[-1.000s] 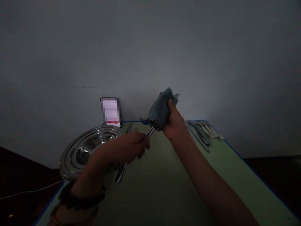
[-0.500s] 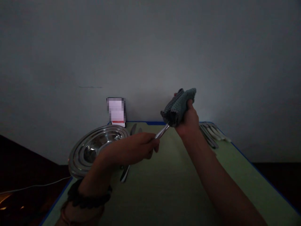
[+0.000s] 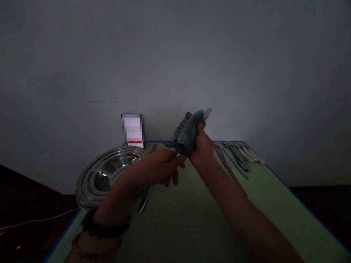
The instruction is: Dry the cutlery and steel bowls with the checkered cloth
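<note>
My right hand is wrapped round a folded grey-green cloth with a checked edge. Out of the cloth's upper end sticks the pale, flat blade of a table knife; the rest of the blade is inside the cloth. My left hand pinches the knife's handle end just below the cloth, its lower fingers hanging loosely. Under and beside my left hand, more knives lie on the table, partly hidden by the hand and forearm.
At the left edge stands a set of nested shiny metal bowls. Behind them a lit phone leans on the wall. On the right lie chopsticks and several pieces of cutlery on the green table with its blue edge.
The cloth and my right hand have moved left and down along the knife toward my left hand. The blade tip now shows beyond the cloth, and the chopsticks at right are uncovered.
</note>
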Demonstrator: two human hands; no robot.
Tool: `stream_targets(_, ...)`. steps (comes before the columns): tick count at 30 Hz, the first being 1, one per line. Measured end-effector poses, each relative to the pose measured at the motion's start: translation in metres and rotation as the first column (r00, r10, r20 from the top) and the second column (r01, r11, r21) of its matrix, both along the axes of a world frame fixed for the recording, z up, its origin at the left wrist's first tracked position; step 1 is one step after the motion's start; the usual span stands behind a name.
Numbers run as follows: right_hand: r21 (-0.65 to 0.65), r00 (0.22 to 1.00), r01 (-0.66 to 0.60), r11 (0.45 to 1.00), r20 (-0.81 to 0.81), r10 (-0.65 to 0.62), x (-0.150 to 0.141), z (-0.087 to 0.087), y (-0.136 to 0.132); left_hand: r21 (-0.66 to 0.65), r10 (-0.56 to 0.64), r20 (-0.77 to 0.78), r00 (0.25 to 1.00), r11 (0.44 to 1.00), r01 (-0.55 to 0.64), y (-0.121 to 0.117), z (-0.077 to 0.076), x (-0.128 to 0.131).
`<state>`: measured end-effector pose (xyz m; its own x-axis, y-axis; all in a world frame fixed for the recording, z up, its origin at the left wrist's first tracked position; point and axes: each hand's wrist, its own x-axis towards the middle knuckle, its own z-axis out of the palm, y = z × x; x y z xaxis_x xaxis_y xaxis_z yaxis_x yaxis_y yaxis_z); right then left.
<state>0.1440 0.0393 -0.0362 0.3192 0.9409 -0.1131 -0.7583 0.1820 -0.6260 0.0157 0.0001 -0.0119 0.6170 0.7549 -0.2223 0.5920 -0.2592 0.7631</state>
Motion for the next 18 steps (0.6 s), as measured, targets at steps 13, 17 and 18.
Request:
stream_targets(13, 0.007, 0.996, -0.007, 1.000, 0.087, 0.006, 0.003, -0.001, 0.001, 0.033, -0.195, 0.043, 0.980, 0.980, 0.194, 0.004, 0.010, -0.008)
stream_targets(17, 0.020, 0.988, 0.043, 0.999, 0.149, -0.045, 0.000, -0.001, -0.001, 0.131, -0.098, 0.070, 0.993, 0.987, 0.088, 0.007, 0.005, -0.005)
stream_targets(18, 0.033, 0.987, 0.043, 0.999, 0.156, -0.047, -0.001, 0.000, -0.002, 0.148, -0.076, 0.076, 0.994, 0.987, 0.064, 0.007, 0.004, -0.005)
